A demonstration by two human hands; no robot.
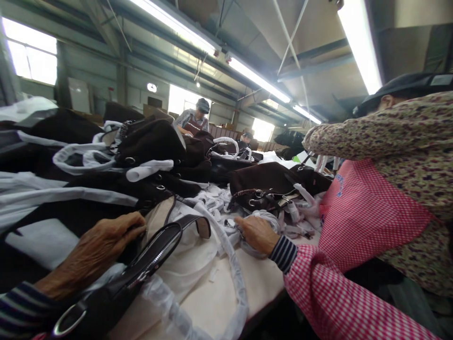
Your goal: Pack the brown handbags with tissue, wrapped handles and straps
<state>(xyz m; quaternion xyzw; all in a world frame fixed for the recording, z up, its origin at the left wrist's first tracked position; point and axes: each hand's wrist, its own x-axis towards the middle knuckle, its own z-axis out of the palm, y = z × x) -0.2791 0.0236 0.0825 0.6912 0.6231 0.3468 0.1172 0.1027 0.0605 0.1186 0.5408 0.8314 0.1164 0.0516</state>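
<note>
My left hand (102, 243) is closed on the edge of a dark brown handbag (116, 288), with the thumb and fingers together at its beige lining (159, 215). The bag's open zipper (164, 250) curves just right of the hand. A handle wrapped in white film (235, 278) loops from the bag over the table. My right hand (258, 233) reaches to a heap of film-wrapped straps (215, 198) and pinches a strap with a shiny metal clip (230, 223) at its end. Part of that strap is hidden under the palm.
Dark handbags with wrapped handles are piled at the left (152, 141). Another dark bag (262, 182) lies beyond my right hand. A co-worker in a floral sleeve (354, 134) and pink checked apron (368, 212) stands close at the right. Another person (198, 118) works across the table.
</note>
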